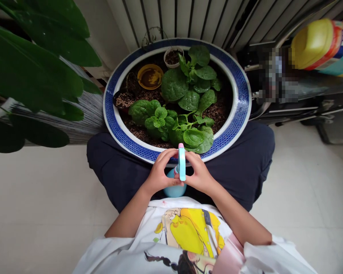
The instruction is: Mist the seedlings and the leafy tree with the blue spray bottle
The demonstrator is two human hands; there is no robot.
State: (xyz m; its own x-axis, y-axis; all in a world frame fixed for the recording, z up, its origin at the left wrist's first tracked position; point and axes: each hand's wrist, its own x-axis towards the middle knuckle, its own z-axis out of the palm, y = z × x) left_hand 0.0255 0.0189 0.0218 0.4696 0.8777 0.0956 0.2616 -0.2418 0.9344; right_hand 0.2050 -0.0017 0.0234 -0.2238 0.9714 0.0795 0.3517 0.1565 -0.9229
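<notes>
A light blue spray bottle with a pink nozzle tip stands upright between my knees, its nozzle directed at the plants. My left hand curls round the spray head from the left, thumb and fingers bent against it. From the other side, my right hand holds the same head with its fingers at the front. The trigger is mostly hidden behind the hands. Just ahead is a large round pot with a blue and white rim. Wet-looking leafy green plants grow from its brown soil.
Within the pot sit a yellow dish, a small white cup of soil and a dark small pot. Large leaves overhang the left. A yellow-capped bottle lies at the upper right, beside a black metal frame. Behind is a ribbed panel.
</notes>
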